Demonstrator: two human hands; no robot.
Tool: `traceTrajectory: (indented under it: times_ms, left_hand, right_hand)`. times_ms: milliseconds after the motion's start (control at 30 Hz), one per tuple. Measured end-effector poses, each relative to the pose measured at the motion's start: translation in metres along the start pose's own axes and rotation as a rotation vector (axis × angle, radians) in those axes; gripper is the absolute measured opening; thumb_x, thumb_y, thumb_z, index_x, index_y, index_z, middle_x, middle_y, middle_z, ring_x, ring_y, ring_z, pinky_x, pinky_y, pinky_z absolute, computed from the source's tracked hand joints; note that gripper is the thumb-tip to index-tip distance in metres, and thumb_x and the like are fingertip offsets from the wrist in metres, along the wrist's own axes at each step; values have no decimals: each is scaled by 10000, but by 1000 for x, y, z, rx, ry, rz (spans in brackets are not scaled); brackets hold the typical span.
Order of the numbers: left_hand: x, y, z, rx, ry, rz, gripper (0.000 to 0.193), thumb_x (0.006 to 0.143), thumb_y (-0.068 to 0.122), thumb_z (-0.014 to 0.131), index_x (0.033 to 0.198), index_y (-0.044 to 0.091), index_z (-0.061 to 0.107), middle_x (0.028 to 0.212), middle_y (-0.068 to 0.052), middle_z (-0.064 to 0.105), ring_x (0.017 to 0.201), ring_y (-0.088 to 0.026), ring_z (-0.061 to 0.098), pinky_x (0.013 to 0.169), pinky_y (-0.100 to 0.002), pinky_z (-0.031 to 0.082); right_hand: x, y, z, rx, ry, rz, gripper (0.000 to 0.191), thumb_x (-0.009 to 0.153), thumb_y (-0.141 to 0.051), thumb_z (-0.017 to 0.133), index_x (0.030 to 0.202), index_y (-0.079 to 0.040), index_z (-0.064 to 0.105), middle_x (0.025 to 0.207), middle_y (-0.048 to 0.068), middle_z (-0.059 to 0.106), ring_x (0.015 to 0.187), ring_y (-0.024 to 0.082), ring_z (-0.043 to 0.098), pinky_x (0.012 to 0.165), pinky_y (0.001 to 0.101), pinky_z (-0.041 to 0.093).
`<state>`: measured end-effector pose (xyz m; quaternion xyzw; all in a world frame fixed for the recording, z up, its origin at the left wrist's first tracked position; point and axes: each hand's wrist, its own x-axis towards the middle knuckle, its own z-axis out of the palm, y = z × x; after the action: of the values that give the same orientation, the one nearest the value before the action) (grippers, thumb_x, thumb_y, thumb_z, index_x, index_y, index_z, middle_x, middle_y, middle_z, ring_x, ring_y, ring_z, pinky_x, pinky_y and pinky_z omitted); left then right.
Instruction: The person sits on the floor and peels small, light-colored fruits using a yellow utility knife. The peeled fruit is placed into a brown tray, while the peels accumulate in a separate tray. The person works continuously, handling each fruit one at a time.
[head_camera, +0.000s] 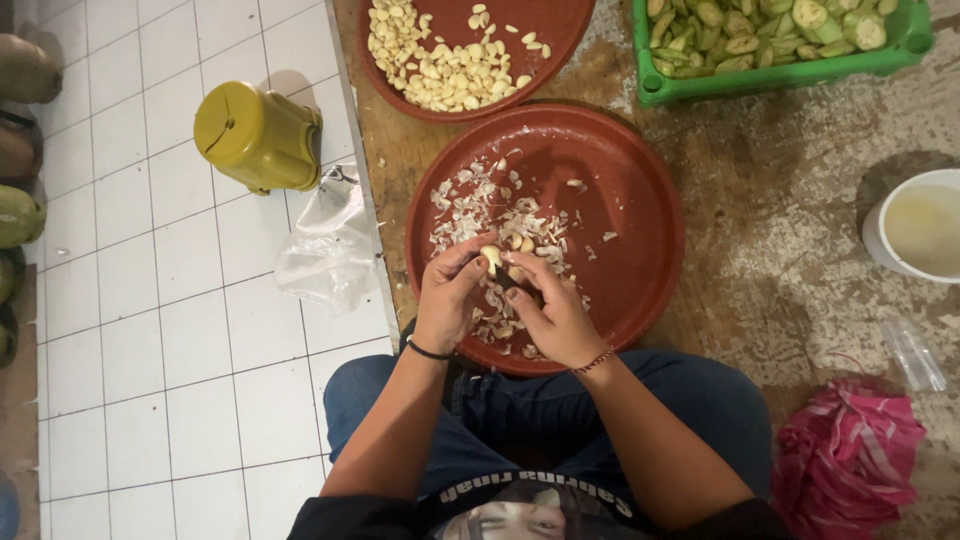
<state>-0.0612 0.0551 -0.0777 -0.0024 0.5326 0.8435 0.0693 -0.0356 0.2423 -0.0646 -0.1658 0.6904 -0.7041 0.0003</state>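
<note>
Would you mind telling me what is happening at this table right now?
A seated person is peeling garlic over a red tray strewn with skins. The left hand pinches a clove while the right hand works close against it. A second tray above holds peeled cloves, and a green crate of cut vegetables stands to its right.

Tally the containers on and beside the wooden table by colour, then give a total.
Red-brown round trays: 2, the near tray under both hands and the far tray of peeled cloves
Green crate: 1
White bucket: 1
Yellow jug on the tiled floor: 1
Total: 5
</note>
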Motion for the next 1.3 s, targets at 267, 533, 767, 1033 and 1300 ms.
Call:
traceTrajectory:
  times_ms: [267, 533, 767, 1033, 1300]
  left_hand:
    - [0, 6, 4, 49, -13, 16, 361, 960, 20, 698, 1317, -29, 673, 1096, -48, 738, 936, -93, 652, 804, -234, 518]
    - [0, 6, 4, 39, -3, -3, 384, 949, -15, 698, 1331, -31, 665, 1166, -81, 739, 1011, -129, 673, 882, -270, 543]
    - [-1, 4, 4, -66, -10, -36, 394, 948, -22, 685, 1340, -43, 646, 1185, -89, 732, 1045, -144, 678, 925, -281, 545]
    - [-1, 2, 5, 110, 6, 41, 379, 959, 5, 708, 1332, -48, 664, 1196, -82, 735, 1071, -127, 667, 957, -270, 528]
    - [-1, 3, 5, 140, 29, 38, 359, 957, 1, 705, 1312, -32, 672, 1196, -71, 738, 1069, -121, 670, 967, -276, 537]
  right_hand:
    - [-1, 6, 1, -99, 30, -45, 399, 1004, -42, 608, 1393, -78, 526, 1036, 111, 739, 876, 175, 745, 740, 300, 564]
    - [-1, 34, 5, 148, 23, 109, 387, 1053, -24, 567, 1433, -97, 556, 865, 32, 592, 706, 113, 556, 621, 275, 491]
    - [-2, 31, 3, 297, 12, 91, 419, 1040, 0, 528, 1454, -45, 473, 980, 40, 584, 799, 102, 579, 717, 252, 505]
    - [1, 6, 2, 57, 9, 56, 388, 1015, -37, 599, 1393, -50, 516, 1027, 74, 676, 865, 132, 658, 759, 283, 536]
    - [1, 16, 3, 46, 18, -1, 358, 1015, -14, 578, 1367, -72, 543, 1005, 50, 657, 841, 117, 670, 724, 269, 543]
